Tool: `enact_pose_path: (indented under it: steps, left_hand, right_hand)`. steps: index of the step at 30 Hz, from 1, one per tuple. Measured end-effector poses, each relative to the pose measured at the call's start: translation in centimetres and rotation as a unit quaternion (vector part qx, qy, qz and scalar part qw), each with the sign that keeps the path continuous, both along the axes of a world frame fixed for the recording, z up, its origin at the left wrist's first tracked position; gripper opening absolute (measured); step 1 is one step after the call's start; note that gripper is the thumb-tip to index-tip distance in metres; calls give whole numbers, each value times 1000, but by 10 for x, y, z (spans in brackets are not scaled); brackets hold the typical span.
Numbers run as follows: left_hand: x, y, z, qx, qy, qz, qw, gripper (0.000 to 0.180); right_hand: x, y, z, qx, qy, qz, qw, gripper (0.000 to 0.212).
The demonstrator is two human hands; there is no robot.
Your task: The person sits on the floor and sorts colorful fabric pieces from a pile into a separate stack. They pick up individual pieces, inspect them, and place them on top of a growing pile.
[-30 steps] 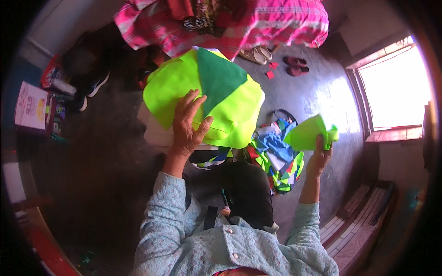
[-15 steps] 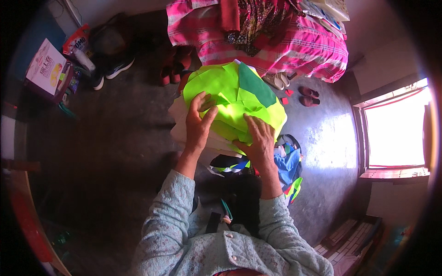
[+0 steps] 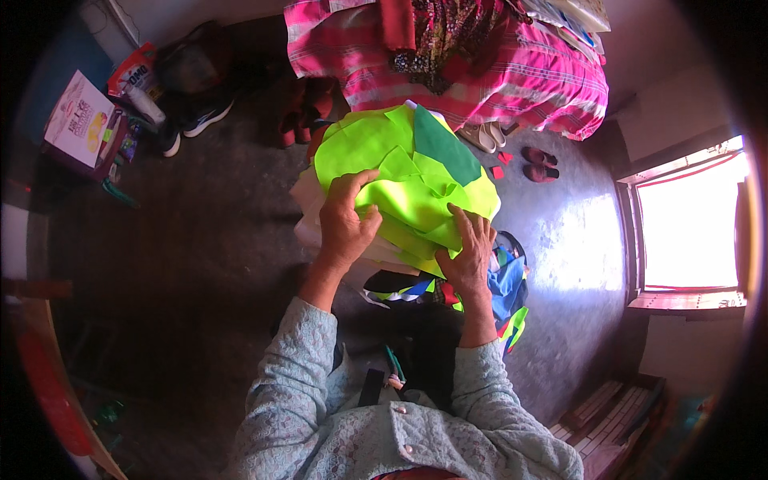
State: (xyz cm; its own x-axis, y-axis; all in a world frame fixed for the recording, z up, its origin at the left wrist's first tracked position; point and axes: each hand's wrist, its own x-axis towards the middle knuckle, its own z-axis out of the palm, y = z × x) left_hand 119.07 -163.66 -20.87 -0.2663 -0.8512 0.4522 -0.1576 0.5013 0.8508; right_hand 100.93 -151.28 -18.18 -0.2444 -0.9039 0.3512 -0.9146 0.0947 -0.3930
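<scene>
Left hand (image 3: pixel 346 224) flat, fingers curled on neon cloth stack (image 3: pixel 404 180), on lap above scrap pile (image 3: pixel 496 288). Right hand (image 3: pixel 468 252) open, pressing stack's near edge. Step: squaring stacked pieces. Next likely needs edges aligned, green piece (image 3: pixel 444 148) smoothed flat.

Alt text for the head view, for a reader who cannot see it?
Both hands, left hand and right hand, press on a stack of neon-yellow fabric pieces with one green piece. A pink plaid bedspread lies beyond, sandals on the dark floor.

Dark, glossy floor (image 3: pixel 200 264) with sandals (image 3: pixel 538 164), sneakers (image 3: pixel 192 128), a box (image 3: pixel 80 120) and fabric scraps (image 3: pixel 504 280).
</scene>
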Motion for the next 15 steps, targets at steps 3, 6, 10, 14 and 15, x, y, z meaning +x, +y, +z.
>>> enact_pose_path:
  steps: [3, 6, 10, 14, 15]
  left_hand:
    - [-1, -1, -2, -22, -42, 12, 999, 44]
    - [-3, -1, -7, -17, -16, 16, 1000, 42]
    - [-4, -3, -7, -23, 20, 35, 999, 41]
    - [-1, -3, 2, -76, -19, 81, 994, 42]
    - [-1, -3, 5, -108, -43, 101, 988, 43]
  right_hand:
    - [-5, 2, -9, -8, 8, -39, 999, 65]
    - [-6, 1, -14, -46, -11, -61, 997, 50]
    - [-7, 1, -19, -69, -29, -55, 996, 36]
    - [-6, 2, -21, -105, -48, -72, 991, 31]
    - [-7, 3, -23, -118, -48, -73, 989, 31]
